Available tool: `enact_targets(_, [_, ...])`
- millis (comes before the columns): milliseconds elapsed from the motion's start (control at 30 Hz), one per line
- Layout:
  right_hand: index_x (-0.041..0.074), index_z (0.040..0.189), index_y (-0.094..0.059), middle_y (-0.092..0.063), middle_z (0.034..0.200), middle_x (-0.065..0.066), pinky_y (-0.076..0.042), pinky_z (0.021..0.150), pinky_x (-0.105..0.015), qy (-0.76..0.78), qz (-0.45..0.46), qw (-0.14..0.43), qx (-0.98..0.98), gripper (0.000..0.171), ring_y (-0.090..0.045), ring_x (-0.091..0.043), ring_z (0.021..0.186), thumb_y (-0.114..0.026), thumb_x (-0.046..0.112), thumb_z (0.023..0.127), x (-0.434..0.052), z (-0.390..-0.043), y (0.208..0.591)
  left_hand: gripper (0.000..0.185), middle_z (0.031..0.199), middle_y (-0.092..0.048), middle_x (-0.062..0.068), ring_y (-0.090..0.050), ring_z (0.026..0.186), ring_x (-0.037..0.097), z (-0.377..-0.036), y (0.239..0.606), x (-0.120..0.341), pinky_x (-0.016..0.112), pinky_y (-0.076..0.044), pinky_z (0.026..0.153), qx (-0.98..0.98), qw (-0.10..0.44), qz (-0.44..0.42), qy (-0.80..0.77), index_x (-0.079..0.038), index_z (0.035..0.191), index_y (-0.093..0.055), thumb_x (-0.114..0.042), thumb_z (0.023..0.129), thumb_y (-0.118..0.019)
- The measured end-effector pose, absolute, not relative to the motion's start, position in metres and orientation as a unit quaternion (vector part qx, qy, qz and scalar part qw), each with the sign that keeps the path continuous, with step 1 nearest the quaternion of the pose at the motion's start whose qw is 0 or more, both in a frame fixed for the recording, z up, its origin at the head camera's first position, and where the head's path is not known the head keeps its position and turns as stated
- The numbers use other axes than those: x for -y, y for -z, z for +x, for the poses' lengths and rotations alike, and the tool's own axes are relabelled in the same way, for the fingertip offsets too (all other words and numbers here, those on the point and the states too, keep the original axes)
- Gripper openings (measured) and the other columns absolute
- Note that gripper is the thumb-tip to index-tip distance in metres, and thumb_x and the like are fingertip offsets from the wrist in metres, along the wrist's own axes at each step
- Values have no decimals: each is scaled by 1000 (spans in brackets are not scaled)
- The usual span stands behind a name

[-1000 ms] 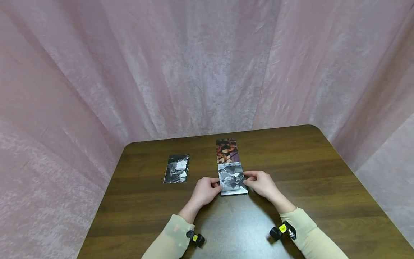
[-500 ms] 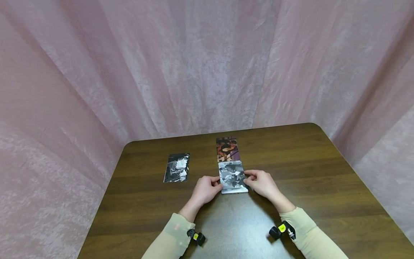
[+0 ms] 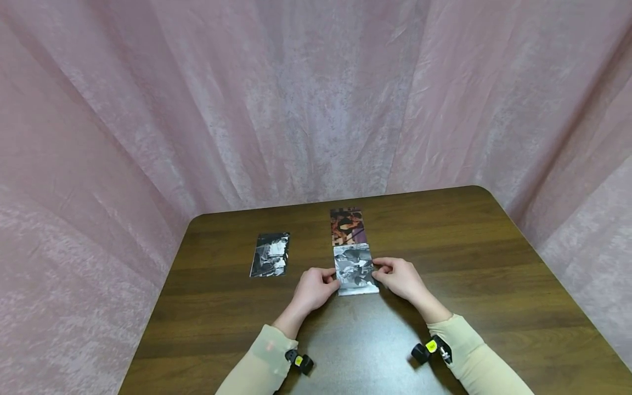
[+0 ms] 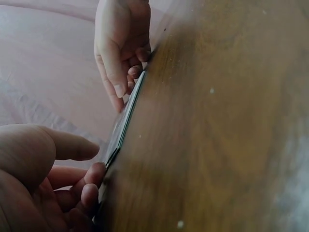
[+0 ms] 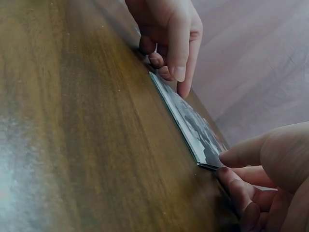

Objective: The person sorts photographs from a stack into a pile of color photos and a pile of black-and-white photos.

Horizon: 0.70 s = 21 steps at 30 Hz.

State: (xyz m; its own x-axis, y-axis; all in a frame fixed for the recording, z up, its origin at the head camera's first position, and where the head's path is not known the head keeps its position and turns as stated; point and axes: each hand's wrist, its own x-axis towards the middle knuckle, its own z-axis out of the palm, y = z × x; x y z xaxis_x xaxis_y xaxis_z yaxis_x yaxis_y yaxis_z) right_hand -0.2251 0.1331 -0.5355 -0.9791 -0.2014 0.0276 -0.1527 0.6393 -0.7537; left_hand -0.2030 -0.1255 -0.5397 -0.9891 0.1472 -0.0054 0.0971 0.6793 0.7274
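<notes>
Thin black-and-white photo stack (image 3: 354, 270) flat on dark wood surface (image 3: 494, 285); left hand (image 3: 312, 289), right hand (image 3: 401, 278) pinching its side edges; pink curtain (image 3: 296, 99) behind.

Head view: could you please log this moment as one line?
left hand: pinches photo stack | right hand: pinches other edge | stack: flat on table | colour photo: beyond | single photo: left

We find bare dark wooden table (image 3: 494, 263) to our right and near us. Just beyond our flat stack of black-and-white photographs (image 3: 354, 269) lies a colour photograph (image 3: 348, 226); another black-and-white photograph (image 3: 270, 254) sits to the left. Pink fabric curtains (image 3: 316, 99) close the far edge.
</notes>
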Motion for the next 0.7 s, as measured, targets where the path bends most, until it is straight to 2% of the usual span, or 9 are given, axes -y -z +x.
enact_targets(233, [2, 129, -75, -77, 86, 1, -47, 72, -34, 419, -98, 43, -902, 36, -64, -11, 73, -77, 18, 97, -133, -230, 529, 37, 82, -67, -6, -54, 68, 10, -207, 536, 140, 29, -44, 65, -894, 47, 72, -439, -3, 129, -78, -21, 96, -78])
enact_targets(367, [2, 129, -75, -76, 85, 1, -45, 70, -33, 426, -100, 39, -898, 35, -63, -12, 70, -75, 17, 98, -127, -236, 525, 36, 85, -67, -4, -55, 71, 12, -209, 533, 154, 30, -45, 67, -893, 36, 60, -445, -4, 129, -78, -21, 98, -77])
enact_targets(533, [3, 128, -77, -74, 84, 3, -45, 72, -33, 425, -121, 33, -897, 35, -58, -12, 73, -76, 17, 96, -104, -243, 520, 33, 91, -69, -1, -58, 78, 16, -212, 529, 176, 33, -48, 72, -894, 12, 32, -447, -5, 127, -78, -21, 99, -77])
enact_targets(700, [4, 127, -78, -76, 88, 3, -49, 75, -34, 440, -147, 43, -885, 34, -60, -12, 77, -76, 17, 96, -69, -246, 518, 32, 98, -72, -1, -61, 87, 17, -215, 526, 201, 35, -50, 79, -897, -11, -1, -442, -7, 127, -79, -22, 99, -77])
